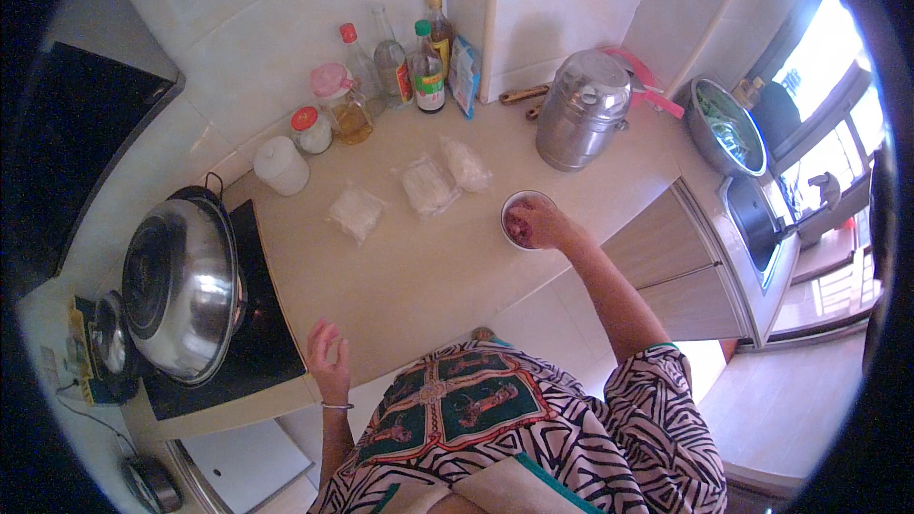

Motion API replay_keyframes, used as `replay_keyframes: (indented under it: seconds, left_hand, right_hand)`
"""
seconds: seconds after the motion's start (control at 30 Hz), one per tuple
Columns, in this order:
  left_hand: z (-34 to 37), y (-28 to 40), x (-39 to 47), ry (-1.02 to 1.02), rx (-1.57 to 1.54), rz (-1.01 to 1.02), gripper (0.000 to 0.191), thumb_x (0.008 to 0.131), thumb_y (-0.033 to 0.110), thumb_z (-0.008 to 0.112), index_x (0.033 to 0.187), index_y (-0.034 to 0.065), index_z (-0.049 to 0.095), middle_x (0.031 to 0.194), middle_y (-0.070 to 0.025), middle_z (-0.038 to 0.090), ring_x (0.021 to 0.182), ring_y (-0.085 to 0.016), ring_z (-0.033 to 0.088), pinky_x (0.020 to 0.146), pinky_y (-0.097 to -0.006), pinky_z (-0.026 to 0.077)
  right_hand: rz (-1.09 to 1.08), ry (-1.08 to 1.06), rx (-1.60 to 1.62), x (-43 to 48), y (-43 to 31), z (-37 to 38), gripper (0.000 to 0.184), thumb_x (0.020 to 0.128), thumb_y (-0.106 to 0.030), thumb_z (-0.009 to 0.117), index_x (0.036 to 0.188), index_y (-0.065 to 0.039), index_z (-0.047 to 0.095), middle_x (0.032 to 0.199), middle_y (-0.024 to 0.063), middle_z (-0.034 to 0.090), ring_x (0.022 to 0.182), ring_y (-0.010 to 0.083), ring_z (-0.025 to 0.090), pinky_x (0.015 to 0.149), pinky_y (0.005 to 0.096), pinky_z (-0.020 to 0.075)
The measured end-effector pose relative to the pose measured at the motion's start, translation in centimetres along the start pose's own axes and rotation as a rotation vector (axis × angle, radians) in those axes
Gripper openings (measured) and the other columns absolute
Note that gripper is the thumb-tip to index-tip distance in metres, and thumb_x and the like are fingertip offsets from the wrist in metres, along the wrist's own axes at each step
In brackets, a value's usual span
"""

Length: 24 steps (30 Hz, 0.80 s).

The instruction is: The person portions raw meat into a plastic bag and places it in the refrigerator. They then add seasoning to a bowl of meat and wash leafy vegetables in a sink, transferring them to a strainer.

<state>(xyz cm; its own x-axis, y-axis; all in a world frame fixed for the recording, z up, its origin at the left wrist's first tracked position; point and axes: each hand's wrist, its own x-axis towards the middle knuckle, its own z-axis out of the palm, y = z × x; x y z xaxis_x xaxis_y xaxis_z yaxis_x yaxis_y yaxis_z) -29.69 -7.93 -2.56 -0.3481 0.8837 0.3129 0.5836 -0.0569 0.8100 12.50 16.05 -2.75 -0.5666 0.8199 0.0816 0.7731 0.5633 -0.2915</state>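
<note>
My right hand point(546, 223) reaches down into a small bowl point(508, 234) of dark red, minced-looking food point(519, 230); its fingertips touch the food, and whether they pinch any is hidden. Over the near edge of the counter, beside the stove, my left hand point(329, 355) is raised with fingers apart, holding nothing, a bracelet on its wrist. Three clear plastic bags of whitish contents lie on the counter: one on the left point(356, 214), one in the middle point(427, 187) and one point(466, 164) nearer the bowl.
A large lidded pan point(182, 289) stands on the black cooktop point(268, 343) at left. Jars point(312, 131) and several bottles point(428, 78) line the wall. A lidded metal pot point(584, 114) stands behind the bowl; a metal basin of greens point(725, 127) sits by the sink point(751, 221).
</note>
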Motion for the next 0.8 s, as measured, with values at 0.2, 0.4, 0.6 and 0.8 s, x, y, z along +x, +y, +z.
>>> replay_keyframes:
  seconds: [0.2,0.4,0.6,0.8]
  left_hand:
    - [0.2,0.9,0.3,-0.003,-0.011,-0.007,0.027,0.076,-0.001,0.060,0.103,0.0007,0.059,0.118,-0.0150,0.053,0.095,-0.023,0.060,0.079,-0.0326,0.052]
    - [0.2,1.2,0.2,-0.002,-0.004,0.001,0.028,0.075,-0.001,0.061,0.104,0.0006,0.059,0.117,-0.0143,0.054,0.095,-0.023,0.060,0.081,-0.0321,0.051]
    - [-0.3,0.0,-0.4,-0.013,0.024,0.014,0.029,0.074,-0.001,0.061,0.104,0.0004,0.059,0.117,-0.0145,0.055,0.095,-0.023,0.060,0.081,-0.0323,0.051]
    - [0.2,0.5,-0.3,-0.021,0.013,0.002,0.030,0.074,-0.001,0.061,0.104,0.0005,0.059,0.116,-0.0145,0.055,0.096,-0.023,0.060,0.082,-0.0323,0.051]
  right_hand:
    - [0.190,0.068,-0.076,0.2,-0.7,2.2,0.030,0.074,-0.027,0.062,0.100,-0.014,0.062,0.107,0.0180,0.056,0.104,0.0343,0.053,0.087,0.0459,0.0460]
    - [0.171,-0.195,-0.041,1.4,-1.3,-1.5,0.030,0.067,-0.011,0.062,0.097,-0.010,0.062,0.101,0.0150,0.060,0.093,0.0345,0.056,0.081,0.0433,0.0476]
    - [0.364,-0.062,0.130,0.9,-1.8,-6.2,0.029,0.066,-0.021,0.066,0.092,-0.009,0.064,0.092,0.0154,0.063,0.095,0.0339,0.057,0.081,0.0420,0.0479]
    - [0.633,-0.227,0.072,1.5,-1.1,-3.0,0.043,0.064,-0.034,0.069,0.101,-0.012,0.061,0.098,0.0168,0.062,0.097,0.0345,0.057,0.083,0.0437,0.0471]
